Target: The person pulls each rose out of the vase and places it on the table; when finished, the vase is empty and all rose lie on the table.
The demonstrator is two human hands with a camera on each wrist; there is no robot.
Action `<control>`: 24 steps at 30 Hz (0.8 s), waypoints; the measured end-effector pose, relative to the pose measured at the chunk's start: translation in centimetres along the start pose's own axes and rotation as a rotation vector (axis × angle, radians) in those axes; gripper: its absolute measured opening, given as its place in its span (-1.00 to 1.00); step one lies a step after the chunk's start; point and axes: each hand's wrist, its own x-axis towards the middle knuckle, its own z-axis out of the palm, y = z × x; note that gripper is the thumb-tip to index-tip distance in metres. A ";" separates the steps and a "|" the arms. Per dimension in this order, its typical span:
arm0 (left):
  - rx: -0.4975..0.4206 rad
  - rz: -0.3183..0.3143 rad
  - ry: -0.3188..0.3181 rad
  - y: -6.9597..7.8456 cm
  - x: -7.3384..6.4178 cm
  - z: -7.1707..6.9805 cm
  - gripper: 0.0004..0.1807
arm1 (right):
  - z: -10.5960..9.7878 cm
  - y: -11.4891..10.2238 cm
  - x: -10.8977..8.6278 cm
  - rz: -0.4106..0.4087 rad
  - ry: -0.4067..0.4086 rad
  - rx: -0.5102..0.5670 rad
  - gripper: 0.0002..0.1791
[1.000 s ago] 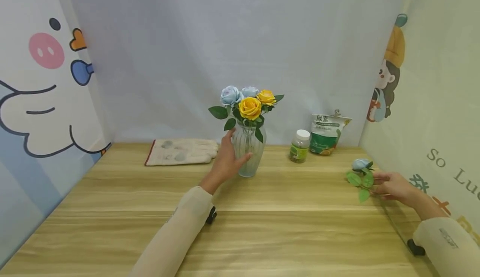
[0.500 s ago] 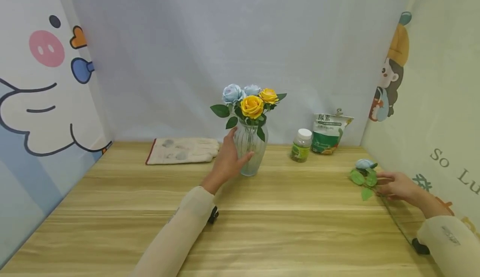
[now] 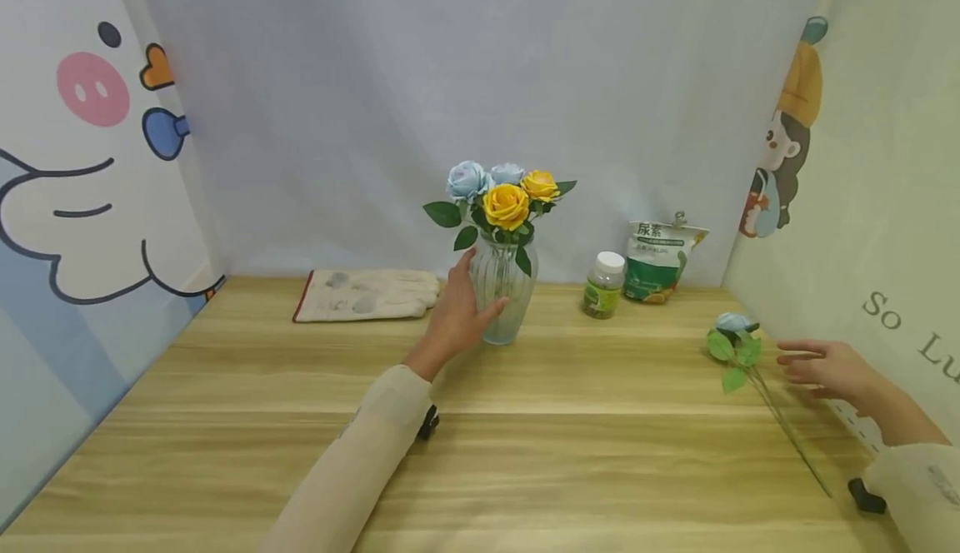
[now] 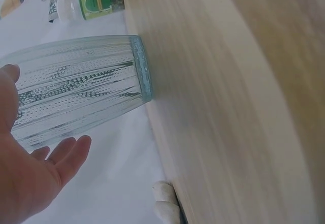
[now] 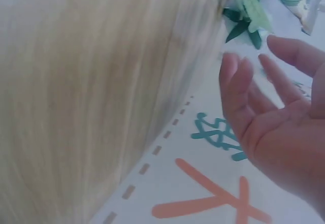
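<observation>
A ribbed clear glass vase (image 3: 504, 295) stands upright on the table, holding pale blue roses (image 3: 468, 180) and yellow roses (image 3: 507, 206) with green leaves. My left hand (image 3: 459, 311) loosely grips the vase from its left side, the thumb across the front; in the left wrist view (image 4: 30, 168) some fingers stand off the glass. A single artificial blue rose (image 3: 732, 322) lies on the table at the right, its long stem pointing toward the front. Just right of the rose, my right hand (image 3: 832, 374) is apart from it, fingers relaxed and holding nothing.
White work gloves (image 3: 367, 295) lie flat at the back left. Behind the vase's right side stand a white-capped jar (image 3: 603, 286) and a clipped green-and-white pouch (image 3: 660, 261). Printed cloth walls (image 3: 885, 203) border the wooden table (image 3: 562, 453).
My right hand has let go of the blue rose and drawn away to the right. The rose stays lying on the table. My left hand keeps its place at the vase.
</observation>
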 end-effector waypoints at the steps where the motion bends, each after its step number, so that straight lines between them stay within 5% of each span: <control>1: 0.003 -0.001 -0.001 0.1 0.0 0.0 0.01 | -0.1 -0.1 -0.2 -0.003 0.022 -0.025 -0.36; 7: 0.007 -0.009 0.004 0.3 0.1 -0.1 0.01 | 0.2 -2.4 -0.8 -0.035 0.181 -0.193 -0.28; 13: -0.003 0.002 0.015 0.3 0.0 -0.3 0.00 | 1.8 -7.1 -0.5 -0.120 0.372 -0.181 -0.23; 24: 0.059 -0.014 0.005 0.3 -0.3 -0.1 0.00 | 8.5 -16.4 -1.4 -0.225 0.280 0.017 -0.33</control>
